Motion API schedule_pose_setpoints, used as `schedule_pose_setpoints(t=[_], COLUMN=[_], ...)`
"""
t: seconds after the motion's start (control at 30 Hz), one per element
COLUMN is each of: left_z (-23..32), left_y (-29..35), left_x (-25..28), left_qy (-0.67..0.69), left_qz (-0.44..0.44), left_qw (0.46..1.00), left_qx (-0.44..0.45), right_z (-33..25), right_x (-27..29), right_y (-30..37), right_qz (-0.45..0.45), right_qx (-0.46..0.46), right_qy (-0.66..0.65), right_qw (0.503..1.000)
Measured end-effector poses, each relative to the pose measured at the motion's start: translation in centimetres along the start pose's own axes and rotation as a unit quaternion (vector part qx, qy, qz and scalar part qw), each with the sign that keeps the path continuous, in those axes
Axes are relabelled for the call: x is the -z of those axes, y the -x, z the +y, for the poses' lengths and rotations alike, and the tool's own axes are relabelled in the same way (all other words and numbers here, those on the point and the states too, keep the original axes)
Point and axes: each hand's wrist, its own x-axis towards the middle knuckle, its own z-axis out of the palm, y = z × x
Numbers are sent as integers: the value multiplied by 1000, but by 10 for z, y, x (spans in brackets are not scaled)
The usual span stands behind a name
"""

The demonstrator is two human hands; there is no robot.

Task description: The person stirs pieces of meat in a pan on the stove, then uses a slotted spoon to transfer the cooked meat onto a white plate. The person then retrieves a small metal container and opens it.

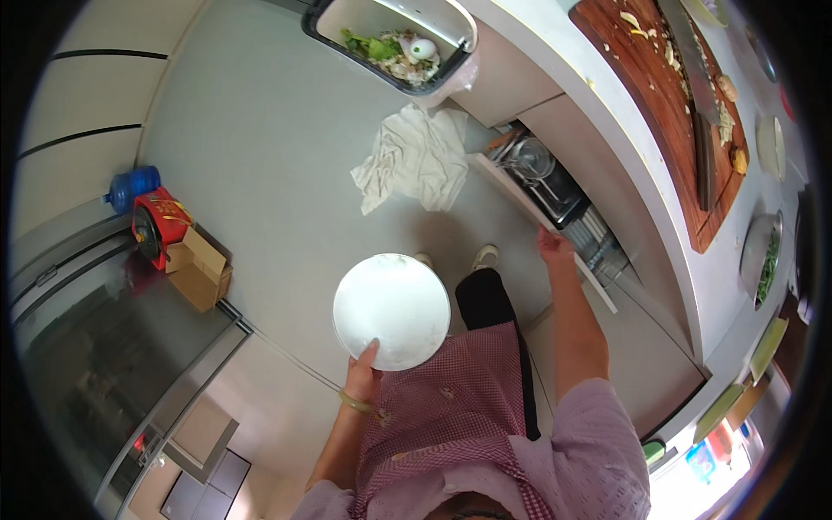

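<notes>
**Lilac top (598, 442) lay nearest the lens; white plate (392, 299) was in the left hand (364, 377), right hand (555, 246) was at the open drawer (511, 188)**

Checked apron (451, 381) hung over the top, below the plate. Left fingers were closed on the plate's near rim: thumb flat on the upper face, the others mostly hidden beneath. Plate was round, pale and held up in front of the apron, well clear of the drawer. Bangle (356, 401) circled the left wrist.

Right arm reached out to the drawer, hand at the top edge of its front panel. Those fingers looked bent over the edge; whether they gripped or only rested, could not tell. Inside: clear glassware (531, 159), a dark tray (568, 211), and more items too small to sort.

Floor: crumpled white cloth (416, 165) lay spread beyond the plate; near it, a bin (368, 16) with food scraps (403, 54). Far left, an open cardboard box (198, 282) sat beside a red box (163, 227) and a blue bottle (134, 187).

Bench (607, 95), right: wooden board (633, 65) under a knife (693, 74) and chopped bits; nearby, a bowl of greens (769, 269).
</notes>
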Motion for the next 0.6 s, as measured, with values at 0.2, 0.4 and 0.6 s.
schedule_pose_setpoints(t=[0.2,0.4,0.6], left_z=[14,32,78], left_y=[3,39,84], left_x=[6,10,39], left_qy=[-43,24,13], left_qz=[-21,-10,-57], left_qw=[999,999,998], left_qx=[-2,-18,-18], right_z=[-9,17,71], right_x=[-49,-4,5], right_y=[13,117,265], right_qz=[-34,-204,-163], right_qx=[93,73,-38], right_qy=[144,645,719], right_qw=[985,733,675])
